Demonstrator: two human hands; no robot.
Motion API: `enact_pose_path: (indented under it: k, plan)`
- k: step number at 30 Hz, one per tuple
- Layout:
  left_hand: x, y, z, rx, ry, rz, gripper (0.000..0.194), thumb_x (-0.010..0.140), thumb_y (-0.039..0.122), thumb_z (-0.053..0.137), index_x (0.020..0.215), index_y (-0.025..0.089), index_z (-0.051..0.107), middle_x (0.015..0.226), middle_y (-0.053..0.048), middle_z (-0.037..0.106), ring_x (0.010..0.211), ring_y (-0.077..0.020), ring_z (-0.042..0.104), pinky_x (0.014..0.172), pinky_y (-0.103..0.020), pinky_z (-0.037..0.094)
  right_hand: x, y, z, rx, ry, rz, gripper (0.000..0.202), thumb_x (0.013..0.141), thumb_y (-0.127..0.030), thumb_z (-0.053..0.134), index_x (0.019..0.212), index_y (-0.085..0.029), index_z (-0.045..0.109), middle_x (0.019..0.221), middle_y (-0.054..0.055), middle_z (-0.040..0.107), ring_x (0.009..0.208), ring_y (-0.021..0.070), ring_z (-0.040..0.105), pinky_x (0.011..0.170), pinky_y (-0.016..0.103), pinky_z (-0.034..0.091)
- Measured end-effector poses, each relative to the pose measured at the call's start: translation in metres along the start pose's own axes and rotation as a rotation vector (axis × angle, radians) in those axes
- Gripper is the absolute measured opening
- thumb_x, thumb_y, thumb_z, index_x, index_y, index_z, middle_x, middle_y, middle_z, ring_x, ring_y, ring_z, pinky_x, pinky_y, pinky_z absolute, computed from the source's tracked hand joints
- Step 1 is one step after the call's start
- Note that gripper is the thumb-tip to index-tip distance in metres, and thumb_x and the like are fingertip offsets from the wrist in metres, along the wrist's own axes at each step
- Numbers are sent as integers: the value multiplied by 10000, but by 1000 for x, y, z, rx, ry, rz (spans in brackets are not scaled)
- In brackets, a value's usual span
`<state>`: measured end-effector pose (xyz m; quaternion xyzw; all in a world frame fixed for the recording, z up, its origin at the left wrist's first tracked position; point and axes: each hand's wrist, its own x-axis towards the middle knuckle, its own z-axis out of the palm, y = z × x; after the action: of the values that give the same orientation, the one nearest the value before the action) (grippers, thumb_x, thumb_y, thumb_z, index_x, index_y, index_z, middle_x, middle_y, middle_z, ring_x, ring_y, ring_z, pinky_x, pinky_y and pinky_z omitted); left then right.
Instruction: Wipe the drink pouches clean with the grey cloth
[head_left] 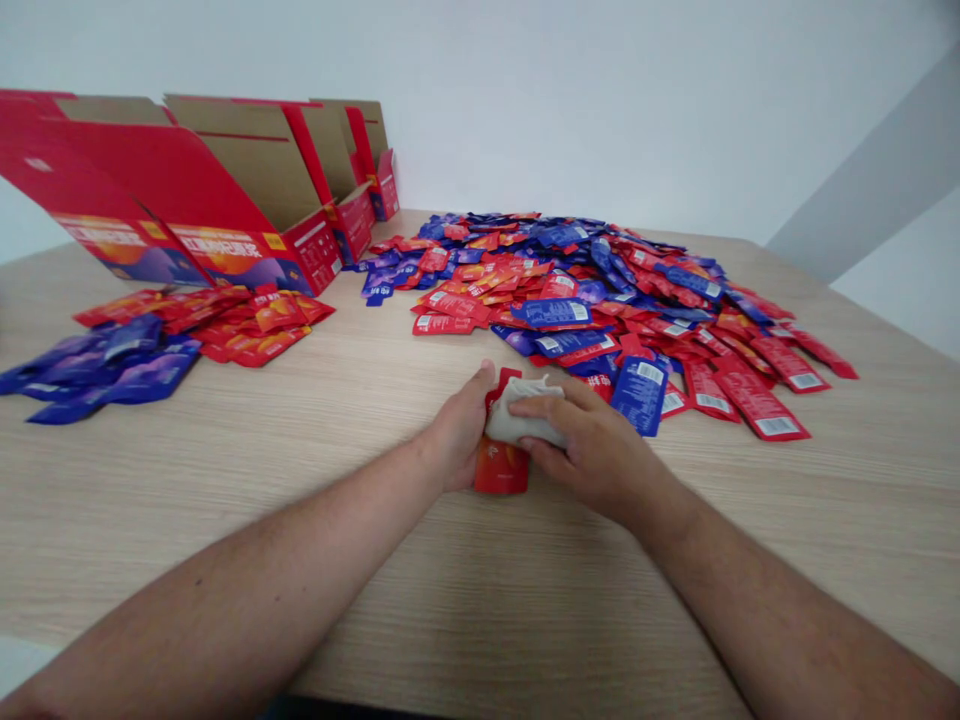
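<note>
Between my hands, just above the table, is a red sachet (502, 470) with an orange print, its narrow neck pointing away from me. My left hand (459, 428) grips it by its left side, thumb up along the edge. A crumpled whitish cloth (517, 412) is bunched in my right hand (589, 440), which presses it against the sachet's upper face and covers the middle. Right behind my right hand, blue and red sachets spill from a large mixed heap (570, 285).
Open red cardboard boxes (225, 225) stand in a row at the back left, lids raised. Before them lie a group of red sachets (255, 320) and a group of blue sachets (142, 365). A white wall (600, 100) closes off the table's (337, 570) far side.
</note>
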<state>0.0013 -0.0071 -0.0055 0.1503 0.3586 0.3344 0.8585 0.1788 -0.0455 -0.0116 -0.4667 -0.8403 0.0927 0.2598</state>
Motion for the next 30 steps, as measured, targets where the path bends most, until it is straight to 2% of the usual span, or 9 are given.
enact_pose_path:
  k: [2,7,12,17,21,25,30]
  plan:
    - [0,-1,1,2,22,50,592,1135,526,324,1097,121,754,830,-123,783,635,-207,730,606,-300,585,1,1,0,4,58,60,390,942,-250,694,1328,-276,744,1271,131,690,1126,305,705,985,492,613]
    - [-3,-3,4,31,7,-14,655,1131,569,290,973,119,739,787,-124,755,629,-204,723,588,-288,573,0,-2,0,9,-30,-20,362,940,-241,690,1290,-301,759,1247,116,701,1107,293,695,955,451,611]
    - [-1,-4,4,48,21,67,599,1140,534,300,1099,136,745,762,-98,749,572,-189,686,557,-269,520,1,0,0,17,85,38,388,944,-247,679,1327,-252,735,1295,135,694,1159,313,693,1009,501,605]
    - [-1,-4,1,19,-1,6,601,1124,566,365,978,129,751,724,-100,727,584,-193,693,566,-273,525,0,-5,-2,41,-30,2,382,942,-247,685,1317,-301,739,1289,124,695,1214,330,677,1017,510,598]
    - [0,-4,3,45,-5,75,617,1143,517,300,962,137,751,732,-107,739,612,-195,707,604,-277,554,0,-2,0,58,8,25,393,937,-238,689,1325,-287,721,1337,131,666,1244,321,669,1038,511,592]
    - [2,-4,3,28,7,78,596,1146,494,309,864,159,713,707,-89,717,579,-177,693,571,-262,547,3,3,1,53,17,5,387,930,-233,693,1315,-260,721,1303,144,667,1237,328,669,1036,520,594]
    - [8,-5,1,-14,-3,78,575,1132,510,364,788,174,677,649,-68,685,509,-176,651,528,-278,542,13,3,-10,-8,-51,-52,383,928,-237,702,1310,-235,719,1228,143,683,1146,326,693,983,517,607]
